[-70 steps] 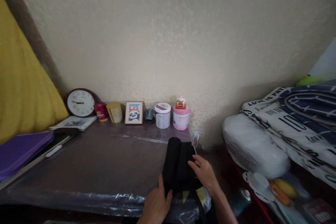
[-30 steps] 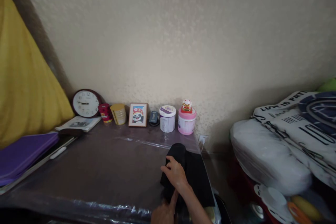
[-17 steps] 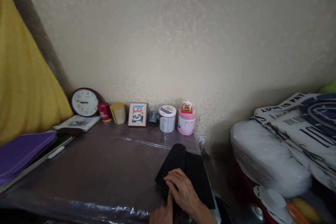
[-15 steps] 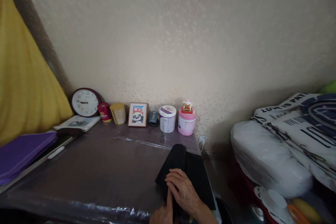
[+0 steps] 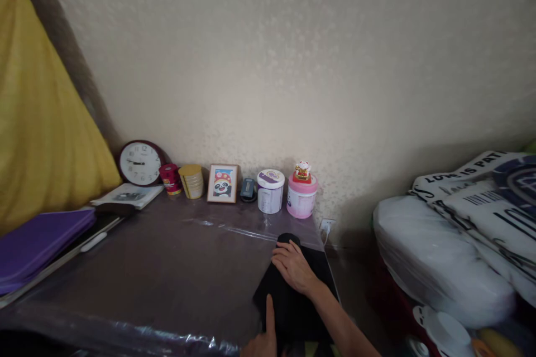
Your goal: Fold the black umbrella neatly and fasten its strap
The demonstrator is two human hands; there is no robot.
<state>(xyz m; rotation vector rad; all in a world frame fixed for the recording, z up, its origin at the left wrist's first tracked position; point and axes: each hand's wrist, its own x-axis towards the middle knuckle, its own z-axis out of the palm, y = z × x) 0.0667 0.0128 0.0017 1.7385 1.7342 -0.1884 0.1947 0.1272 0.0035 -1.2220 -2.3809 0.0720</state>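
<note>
A folded black cloth (image 5: 288, 307) lies on the near right part of the dark table (image 5: 167, 262), which is covered in clear plastic. My right hand (image 5: 293, 266) rests palm down on the cloth's far end, fingers stretched out and a little apart. My left hand (image 5: 263, 334) shows only in part at the bottom edge; its forefinger points along the cloth's left edge and presses there. The other fingers of that hand are out of the picture.
Along the wall stand a clock (image 5: 139, 163), a red tin (image 5: 171, 178), a gold tin (image 5: 192, 181), a framed panda picture (image 5: 223, 183), a white jar (image 5: 270, 191) and a pink jar (image 5: 302, 196). Purple mat (image 5: 37, 240) at left. Stacked bedding (image 5: 452, 234) at right.
My right hand has slid from the cloth's near part up to its far end. The left forefinger stays on the left edge. The camera has shifted slightly left.
</note>
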